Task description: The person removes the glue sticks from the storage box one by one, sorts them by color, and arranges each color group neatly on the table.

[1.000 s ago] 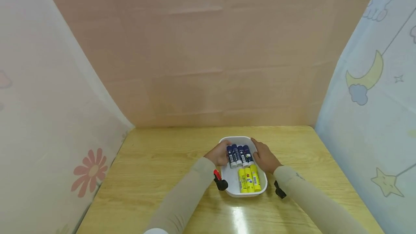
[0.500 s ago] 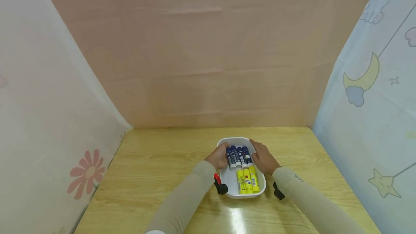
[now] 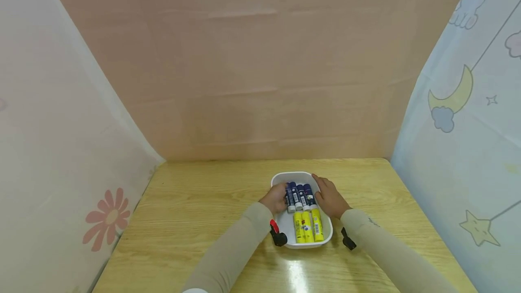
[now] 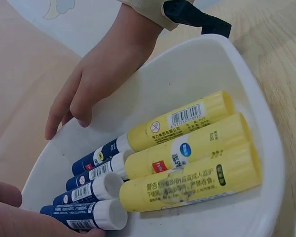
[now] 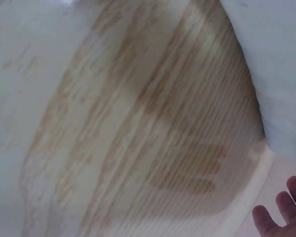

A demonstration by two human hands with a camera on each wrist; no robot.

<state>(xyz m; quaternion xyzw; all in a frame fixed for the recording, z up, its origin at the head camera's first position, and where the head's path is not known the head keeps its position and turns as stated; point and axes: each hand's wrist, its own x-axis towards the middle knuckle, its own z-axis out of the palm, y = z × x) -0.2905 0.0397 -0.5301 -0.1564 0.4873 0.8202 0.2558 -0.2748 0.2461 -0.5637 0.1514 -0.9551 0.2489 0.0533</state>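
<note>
A white plastic tray (image 3: 290,237) holds a row of blue glue sticks (image 3: 302,196) at its far end and three yellow glue sticks (image 3: 306,227) at its near end. My left hand (image 3: 275,198) reaches over the tray's left wall. In the left wrist view, one digit lies along the outermost blue glue stick (image 4: 81,211), and another fingertip shows near the rim. My right hand (image 3: 331,199) rests along the right rim, fingers extended; three of its fingertips (image 5: 284,205) show in the right wrist view. Part of the left hand is hidden.
The tray stands on a wood-grain table (image 3: 195,202), toward the right of its middle. A plain tan backdrop (image 3: 260,80) rises behind, with patterned cloth (image 3: 468,148) on both sides. Black straps with clips (image 3: 278,234) sit at the wrists.
My left hand has shifted slightly nearer, its fingers lower by the blue glue sticks. Two yellow glue sticks have slid left, leaving a small gap before the third. The right hand stays on the rim.
</note>
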